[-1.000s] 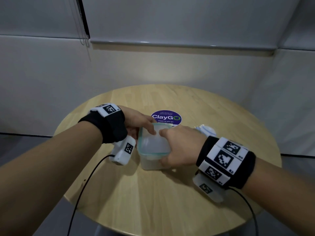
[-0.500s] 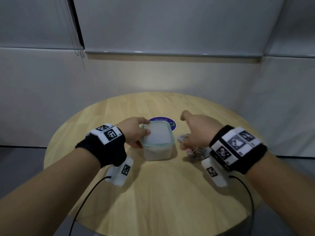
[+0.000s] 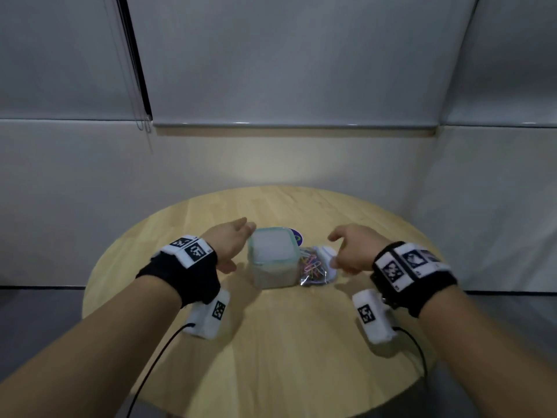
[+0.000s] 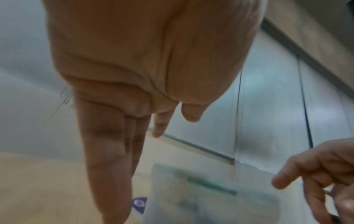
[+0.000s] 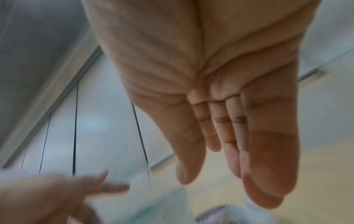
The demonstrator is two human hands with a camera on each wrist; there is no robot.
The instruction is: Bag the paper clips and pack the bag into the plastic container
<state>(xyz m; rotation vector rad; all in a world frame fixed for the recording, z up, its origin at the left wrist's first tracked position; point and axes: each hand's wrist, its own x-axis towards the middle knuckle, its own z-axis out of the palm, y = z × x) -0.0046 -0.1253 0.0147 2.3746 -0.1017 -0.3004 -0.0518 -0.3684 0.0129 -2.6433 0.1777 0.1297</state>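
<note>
A clear plastic container [image 3: 272, 257] with a teal-rimmed lid on top stands at the middle of the round wooden table [image 3: 286, 351]. A clear bag of coloured paper clips [image 3: 313, 270] lies against its right side. My left hand [image 3: 238, 236] hovers just left of the container, fingers straight and holding nothing. My right hand [image 3: 340, 248] hovers right of the bag, fingers loose and empty. The left wrist view shows the left hand's straight fingers [image 4: 109, 159] above the blurred container [image 4: 210, 194]. In the right wrist view the right hand's fingers [image 5: 264, 159] are extended.
A purple round sticker [image 3: 297, 238] lies on the table behind the container. A small white object [image 3: 325, 251] sits behind the bag. Grey wall panels and blinds stand close behind the table. The table edge curves near on both sides.
Both hands have come off the container and moved apart, left to the left, right to the right. The bag of paper clips has come into sight beside the container.
</note>
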